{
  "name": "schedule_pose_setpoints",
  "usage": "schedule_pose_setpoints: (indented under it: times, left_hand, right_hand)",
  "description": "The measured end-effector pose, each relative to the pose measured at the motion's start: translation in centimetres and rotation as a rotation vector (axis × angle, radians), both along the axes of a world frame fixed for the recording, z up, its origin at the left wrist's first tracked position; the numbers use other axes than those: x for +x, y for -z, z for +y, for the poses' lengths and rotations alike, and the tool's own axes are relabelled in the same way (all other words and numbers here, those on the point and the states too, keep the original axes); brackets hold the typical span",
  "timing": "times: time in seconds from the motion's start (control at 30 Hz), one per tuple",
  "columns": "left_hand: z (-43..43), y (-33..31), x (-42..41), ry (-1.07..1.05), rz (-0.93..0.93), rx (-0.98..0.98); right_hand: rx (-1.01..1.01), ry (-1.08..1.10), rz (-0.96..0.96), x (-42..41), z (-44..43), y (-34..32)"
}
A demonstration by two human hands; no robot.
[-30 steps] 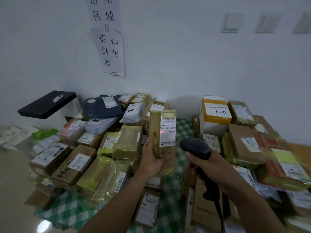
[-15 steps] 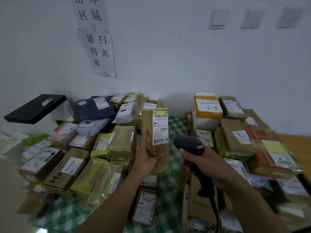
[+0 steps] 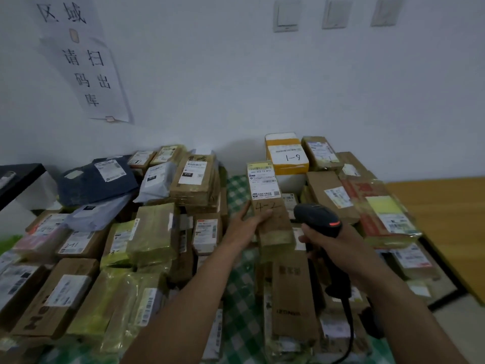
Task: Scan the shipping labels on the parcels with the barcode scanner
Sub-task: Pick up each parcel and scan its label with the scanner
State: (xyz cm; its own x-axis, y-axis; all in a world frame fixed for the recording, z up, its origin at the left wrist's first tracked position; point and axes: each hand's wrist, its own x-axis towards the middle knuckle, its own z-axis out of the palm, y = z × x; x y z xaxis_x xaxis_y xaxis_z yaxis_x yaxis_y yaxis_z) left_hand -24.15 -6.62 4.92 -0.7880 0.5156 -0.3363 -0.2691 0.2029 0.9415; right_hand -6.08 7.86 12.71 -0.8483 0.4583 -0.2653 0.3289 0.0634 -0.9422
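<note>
**Item:** parcel [image 3: 275, 224], a long brown carton wrapped in clear tape and hand-marked "4-2". Its long axis runs near to far, with the far end leaning slightly left. The broad face is turned up toward the camera. A shipping label [image 3: 263, 182], white with a yellow top strip, covers the far end of that face.

**Position:** middle of the table, over the far part of the right-hand pile [image 3: 294, 292]. Whether it rests on that pile cannot be told.

**Left hand** [image 3: 245, 224]: grasps the parcel at its left edge, about midway along. The thumb [image 3: 263, 216] lies across the face just below the "4-2", and the fingers are behind the edge.

**Barcode scanner** [image 3: 316, 219]: black, pistol form, with an orange mark on the head. It sits just right of the parcel, nose directed left and away toward it. The handle hangs down and the cable [image 3: 347, 334] trails toward the camera.

**Right hand** [image 3: 341, 248]: clenched round the scanner's handle.

**Surroundings:**
- green-and-white checked cloth [image 3: 236, 190], showing between the two piles
- left-hand pile [image 3: 152, 227] of cartons and bags
- yellow-and-white box [image 3: 286, 153] marked "1-9", behind the parcel
- handwritten paper sign [image 3: 86, 69] and three switches [image 3: 286, 15] on the white wall
</note>
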Motion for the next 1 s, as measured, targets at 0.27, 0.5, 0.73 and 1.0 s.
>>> schedule_pose_setpoints:
  times: [0.27,0.5,0.73,1.0]
  left_hand:
    - [6.7,1.0,0.7,0.146,0.062,-0.106]
    - [8.0,1.6,1.2,0.152,0.193,-0.176]
    - [3.6,1.9,3.6,-0.049,0.146,-0.056]
    - [-9.6,11.4,8.1,-0.319,0.290,-0.434]
  right_hand:
    - [-0.052,0.119,-0.034,2.3,2.2,0.9]
    - [-0.043,0.120,-0.063,2.6,2.4,1.8]
    - [0.008,0.048,-0.095,2.1,0.5,2.9]
    - [-0.019,-0.102,-0.149,1.4,-4.1,5.5]
